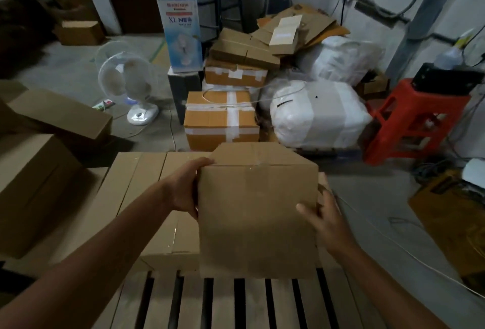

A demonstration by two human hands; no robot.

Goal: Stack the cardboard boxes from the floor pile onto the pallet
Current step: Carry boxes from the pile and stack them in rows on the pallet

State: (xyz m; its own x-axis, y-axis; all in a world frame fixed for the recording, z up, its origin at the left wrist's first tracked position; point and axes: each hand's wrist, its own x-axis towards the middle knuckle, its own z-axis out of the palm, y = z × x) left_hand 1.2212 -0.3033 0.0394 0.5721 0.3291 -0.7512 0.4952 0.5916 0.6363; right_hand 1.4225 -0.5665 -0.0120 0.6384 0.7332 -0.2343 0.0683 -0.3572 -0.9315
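Observation:
A plain brown cardboard box (257, 210) is held between both hands above the slatted wooden pallet (236, 302). My left hand (183, 187) grips its upper left edge, fingers curled over the top. My right hand (325, 218) presses against its right side with the thumb on the front face. Behind and left of the held box, several flat brown boxes (147, 176) lie side by side on the pallet. More brown boxes (34, 187) are piled at the left.
Past the pallet stand taped orange cartons (220, 118), white wrapped bundles (317, 113), a blue fan carton (181, 29) and a white desk fan (126, 82). A red plastic stool (409, 121) and cables lie at the right. A yellow box (451, 221) sits near the right edge.

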